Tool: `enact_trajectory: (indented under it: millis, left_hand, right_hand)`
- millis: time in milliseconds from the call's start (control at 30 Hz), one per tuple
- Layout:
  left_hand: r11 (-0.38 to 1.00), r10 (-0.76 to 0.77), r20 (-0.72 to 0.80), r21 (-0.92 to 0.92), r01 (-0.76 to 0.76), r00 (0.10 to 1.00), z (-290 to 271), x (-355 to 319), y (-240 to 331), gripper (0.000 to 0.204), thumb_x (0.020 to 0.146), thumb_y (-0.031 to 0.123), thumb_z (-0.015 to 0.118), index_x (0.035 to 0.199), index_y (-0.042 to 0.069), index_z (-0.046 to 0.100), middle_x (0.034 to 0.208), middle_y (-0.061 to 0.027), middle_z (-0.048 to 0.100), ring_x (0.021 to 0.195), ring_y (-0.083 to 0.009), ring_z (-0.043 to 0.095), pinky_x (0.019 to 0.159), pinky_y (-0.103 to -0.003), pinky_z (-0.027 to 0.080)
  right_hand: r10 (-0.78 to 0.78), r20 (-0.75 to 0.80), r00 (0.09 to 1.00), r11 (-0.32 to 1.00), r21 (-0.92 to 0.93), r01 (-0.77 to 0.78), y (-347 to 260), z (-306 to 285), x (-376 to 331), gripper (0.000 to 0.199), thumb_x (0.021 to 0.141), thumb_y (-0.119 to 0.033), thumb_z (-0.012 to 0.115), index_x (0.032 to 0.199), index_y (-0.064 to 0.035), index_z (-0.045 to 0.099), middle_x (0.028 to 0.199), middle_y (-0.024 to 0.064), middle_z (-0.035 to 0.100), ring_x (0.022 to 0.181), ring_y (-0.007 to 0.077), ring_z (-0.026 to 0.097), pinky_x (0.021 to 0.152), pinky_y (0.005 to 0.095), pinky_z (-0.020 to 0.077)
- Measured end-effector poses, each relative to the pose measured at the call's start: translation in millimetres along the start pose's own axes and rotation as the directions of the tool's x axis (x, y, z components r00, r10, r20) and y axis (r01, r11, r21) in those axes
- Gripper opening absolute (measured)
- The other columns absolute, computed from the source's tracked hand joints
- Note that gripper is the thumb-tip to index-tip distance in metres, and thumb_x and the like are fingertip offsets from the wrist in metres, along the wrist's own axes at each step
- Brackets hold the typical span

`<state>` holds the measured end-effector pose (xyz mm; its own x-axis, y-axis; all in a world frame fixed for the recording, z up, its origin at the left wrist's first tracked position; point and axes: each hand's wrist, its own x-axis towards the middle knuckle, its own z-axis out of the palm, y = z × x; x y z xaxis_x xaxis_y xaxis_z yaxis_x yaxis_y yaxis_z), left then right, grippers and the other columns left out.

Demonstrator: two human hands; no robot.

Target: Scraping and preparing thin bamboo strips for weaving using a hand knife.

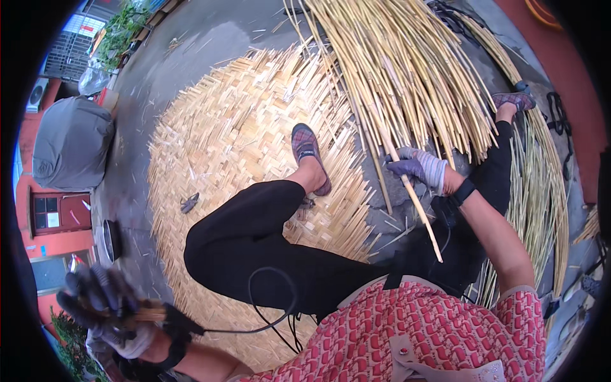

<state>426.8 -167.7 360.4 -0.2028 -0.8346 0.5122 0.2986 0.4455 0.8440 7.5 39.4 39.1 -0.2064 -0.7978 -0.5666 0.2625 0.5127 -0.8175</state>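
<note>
One strip (pixel 417 204) of split bamboo is gripped in the gloved right hand (pixel 418 167), fingers closed around it; the strip runs from the bundle (pixel 407 70) at 12 o'clock down toward the person's lap at 4 o'clock. The left hand (pixel 105 305), also gloved, is out at 8 o'clock; it is blurred, fingers spread, and whether it holds the pale fibres beside it cannot be told. The mat (pixel 248 127) lies on the ground from 10 to 6 o'clock: judged from its extent, a large woven area is complete, with the person's left foot (pixel 310 156) planted on it. Its edges are ragged, with loose strip ends projecting at 3 o'clock, so weaving and trimming appear to remain. A large supply of unused strips lies at 12 and 3 o'clock, suggesting much material is not yet worked in. A small dark tool (pixel 189 202) rests on the mat at 9 o'clock. Containers: a dark pan (pixel 109 240) stands at 9 o'clock; contents not discernible.
</note>
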Motion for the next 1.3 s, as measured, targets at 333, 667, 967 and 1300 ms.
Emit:
enact_trajectory:
  millis: [333, 667, 967, 1300]
  left_hand:
    - [0.699, -0.553, -0.253, 0.377, 0.607, 0.794, -97, -35, -223, 0.023, 0.087, 0.034, 0.060, 0.088, 0.011, 0.061, 0.069, 0.0024, 0.049, 0.059, -0.0106, 0.052, 0.048, -0.026, 0.043]
    - [0.236, -0.887, -0.182, 0.611, 0.755, 0.425, -31, -166, -451, 0.022, 0.087, 0.029, 0.061, 0.095, 0.009, 0.061, 0.076, 0.0006, 0.054, 0.061, -0.0104, 0.052, 0.052, -0.026, 0.043]
    - [0.251, -0.889, -0.114, 0.688, 0.681, 0.443, -2, -156, -476, 0.025, 0.087, 0.025, 0.062, 0.102, 0.006, 0.061, 0.081, -0.0010, 0.057, 0.064, -0.0101, 0.053, 0.056, -0.025, 0.044]
    - [0.713, -0.698, 0.121, 0.204, 0.671, 0.706, 2, -103, -377, 0.029, 0.087, 0.021, 0.063, 0.110, 0.003, 0.060, 0.088, -0.0028, 0.061, 0.067, -0.0099, 0.053, 0.059, -0.024, 0.045]
  right_hand:
    - [0.165, -0.082, 0.983, 0.984, -0.050, -0.169, 23, 21, -21, 0.033, 0.089, -0.027, 0.062, 0.119, -0.0122, 0.057, 0.090, -0.0003, 0.066, 0.073, 0.0092, 0.059, 0.059, 0.0262, 0.0496]
    - [0.287, -0.144, 0.947, 0.955, -0.033, -0.294, 36, 42, -89, 0.036, 0.083, -0.030, 0.070, 0.108, -0.0067, 0.059, 0.079, 0.0060, 0.065, 0.063, 0.0170, 0.063, 0.047, 0.0317, 0.0513]
    - [-0.250, -0.111, 0.962, 0.912, 0.308, 0.272, -11, 27, -121, 0.022, 0.091, -0.024, 0.061, 0.105, -0.0082, 0.055, 0.070, -0.0013, 0.058, 0.060, 0.0067, 0.058, 0.050, 0.0218, 0.0480]
    - [0.148, -0.136, 0.980, 0.955, 0.275, -0.107, -11, 43, -115, 0.031, 0.090, -0.020, 0.061, 0.113, -0.0020, 0.052, 0.075, 0.0020, 0.057, 0.060, 0.0109, 0.059, 0.051, 0.0280, 0.0537]
